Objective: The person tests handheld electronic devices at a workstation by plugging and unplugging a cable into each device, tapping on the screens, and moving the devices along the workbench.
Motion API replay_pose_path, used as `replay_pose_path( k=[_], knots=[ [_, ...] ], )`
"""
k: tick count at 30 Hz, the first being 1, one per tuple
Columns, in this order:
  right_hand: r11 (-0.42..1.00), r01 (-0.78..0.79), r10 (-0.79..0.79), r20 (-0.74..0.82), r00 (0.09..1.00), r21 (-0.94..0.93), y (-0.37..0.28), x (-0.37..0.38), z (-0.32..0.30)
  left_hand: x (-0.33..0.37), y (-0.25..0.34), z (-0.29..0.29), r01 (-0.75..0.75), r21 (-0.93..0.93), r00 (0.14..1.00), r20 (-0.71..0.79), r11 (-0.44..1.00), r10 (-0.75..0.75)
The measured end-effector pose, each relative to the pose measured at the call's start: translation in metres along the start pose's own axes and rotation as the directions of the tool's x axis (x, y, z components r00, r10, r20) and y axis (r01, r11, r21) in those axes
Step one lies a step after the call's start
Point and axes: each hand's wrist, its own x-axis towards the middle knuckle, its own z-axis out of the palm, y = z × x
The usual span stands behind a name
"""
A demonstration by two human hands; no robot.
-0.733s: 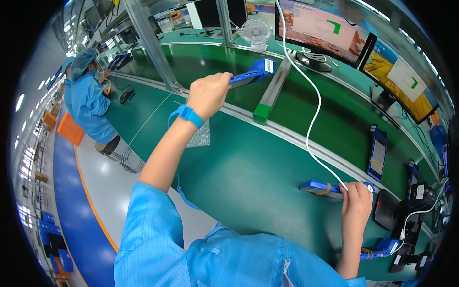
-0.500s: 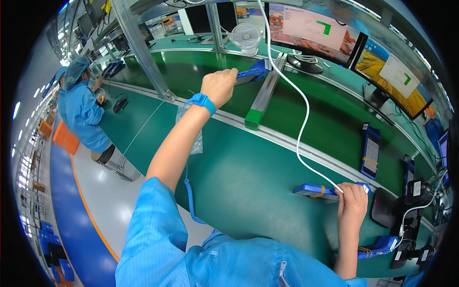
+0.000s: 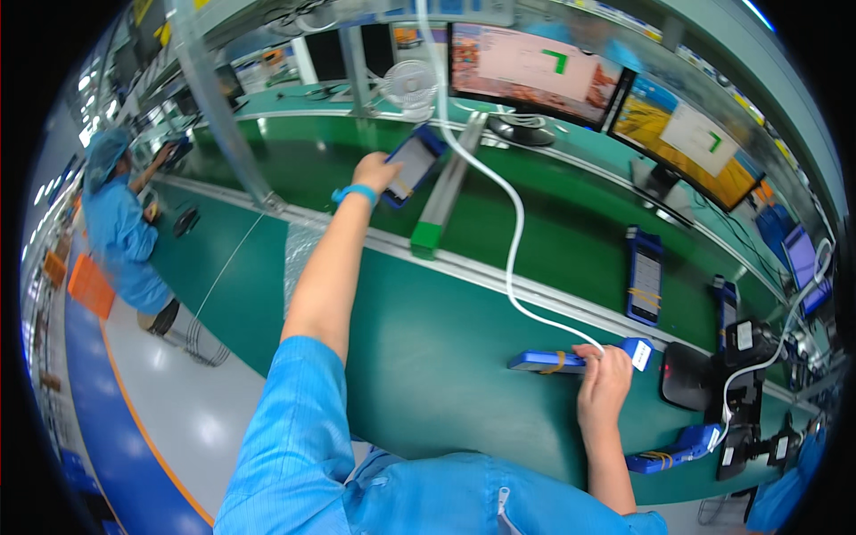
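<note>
My left hand [image 3: 378, 175] is stretched far forward over the green belt, its fingers closed on the near side of a blue handheld terminal [image 3: 414, 168]. The screen of that terminal faces up toward me. Lower right, my right hand [image 3: 606, 383] pinches the end of a white cable [image 3: 515, 234] at a second blue handheld terminal [image 3: 539, 360], which has a yellow rubber band around it. That terminal lies edge-on over the green tabletop, and my fingers cover its middle. Whether the cable's plug sits in it is hidden.
Two monitors [image 3: 535, 71] [image 3: 691, 134] stand behind the belt beside a white fan [image 3: 410, 87]. More banded terminals [image 3: 645, 276] [image 3: 664, 459] lie to the right, near a black stand [image 3: 747, 343]. A metal bar with a green end [image 3: 426, 236] crosses the belt. A co-worker [image 3: 120, 223] sits left.
The terminal in my left hand has turned from edge-on to screen up. My right hand stays at the cable and the second terminal. The whole view has shifted.
</note>
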Motion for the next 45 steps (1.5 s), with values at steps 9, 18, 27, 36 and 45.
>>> replay_pose_path(
  k=[9,18,27,36,45],
  knots=[
    [0.996,0.071,-0.067,-0.074,0.995,0.045,0.003,0.003,0.007,-0.006,-0.060,0.011,0.193,0.084,0.927,-0.343,0.978,-0.153],
    [1.000,0.019,-0.019,0.078,0.997,0.008,0.004,0.002,-0.019,-0.162,0.107,0.043,-0.384,-0.444,0.835,0.208,0.810,0.509],
    [0.994,0.021,-0.041,0.188,0.981,0.105,0.002,0.007,-0.017,-0.259,0.123,0.129,-0.020,-0.613,0.733,0.528,0.790,0.429],
    [0.996,0.067,-0.073,0.121,0.990,0.054,0.013,0.003,-0.010,-0.258,0.114,0.125,0.145,-0.665,0.682,0.604,0.733,0.413],
    [0.998,0.051,-0.060,0.249,0.967,0.040,0.027,0.015,-0.047,-0.261,0.111,0.126,0.050,-0.656,0.678,0.576,0.753,0.457]
  ],
)
